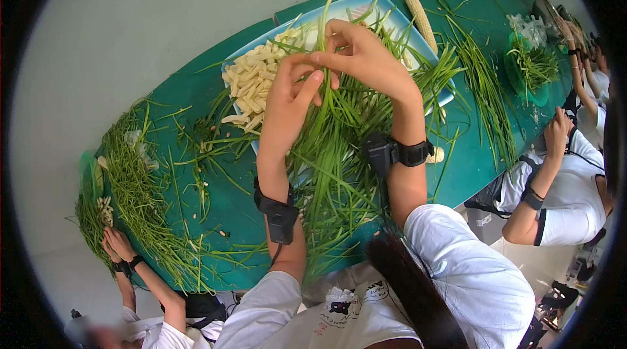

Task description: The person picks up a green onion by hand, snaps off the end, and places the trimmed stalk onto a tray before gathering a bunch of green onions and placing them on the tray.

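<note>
Since the left hand (290, 97) only pinches the green stalks (333, 146) between thumb and fingers above the table's (228, 212) middle, and the right hand (359, 55) nips their tips, I'd guess loose strands slip onto the blue tray (385, 6).

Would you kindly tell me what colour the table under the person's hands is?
The table is dark green, shown best in the head view.
</note>
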Demonstrator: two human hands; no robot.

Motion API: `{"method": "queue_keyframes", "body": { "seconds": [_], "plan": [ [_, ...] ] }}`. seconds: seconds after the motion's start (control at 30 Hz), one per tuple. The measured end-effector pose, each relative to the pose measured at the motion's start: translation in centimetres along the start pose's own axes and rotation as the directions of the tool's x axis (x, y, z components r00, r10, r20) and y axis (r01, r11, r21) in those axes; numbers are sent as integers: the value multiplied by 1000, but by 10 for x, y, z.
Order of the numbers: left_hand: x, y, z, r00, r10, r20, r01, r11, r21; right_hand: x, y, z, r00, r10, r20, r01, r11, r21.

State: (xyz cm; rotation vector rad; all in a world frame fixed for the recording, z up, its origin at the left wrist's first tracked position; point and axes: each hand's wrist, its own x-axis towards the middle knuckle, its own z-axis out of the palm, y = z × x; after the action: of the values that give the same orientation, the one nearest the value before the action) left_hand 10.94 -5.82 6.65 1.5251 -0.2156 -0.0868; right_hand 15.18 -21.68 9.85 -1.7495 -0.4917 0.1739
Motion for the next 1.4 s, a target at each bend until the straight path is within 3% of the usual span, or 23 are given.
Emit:
{"method": "queue_keyframes", "body": {
  "seconds": [0.3,0.43,0.73,0.87,1.17,1.23,1.33,1.4],
  "plan": [
    [-1,1,-4,999,-24,-26,24,1000,-12,1,5,-3,998,-44,39,38,987,154],
    [0,-4,-6,999,-3,-44,1,1000,-29,2,6,-6,997,-74,5,73,995,66],
    [-2,1,-5,998,11,-61,-11,1000,4,-2,-2,-6,998,-68,-5,67,975,211],
    [-2,5,-7,992,49,-116,-48,999,11,-4,-6,-8,1000,-14,19,12,989,145],
    [-3,6,-9,998,35,-48,-35,999,6,-5,-9,-4,998,-15,55,10,995,96],
    [-4,8,-6,984,62,-167,-55,998,43,-5,-10,-5,999,-26,47,23,998,58],
    [-2,11,-6,959,180,-221,-184,983,2,-7,-10,-3,998,16,59,-14,999,-48],
    [-3,15,-7,959,184,-215,-189,982,-5,-7,-8,1,997,-53,58,57,995,-76]
  ]
}}
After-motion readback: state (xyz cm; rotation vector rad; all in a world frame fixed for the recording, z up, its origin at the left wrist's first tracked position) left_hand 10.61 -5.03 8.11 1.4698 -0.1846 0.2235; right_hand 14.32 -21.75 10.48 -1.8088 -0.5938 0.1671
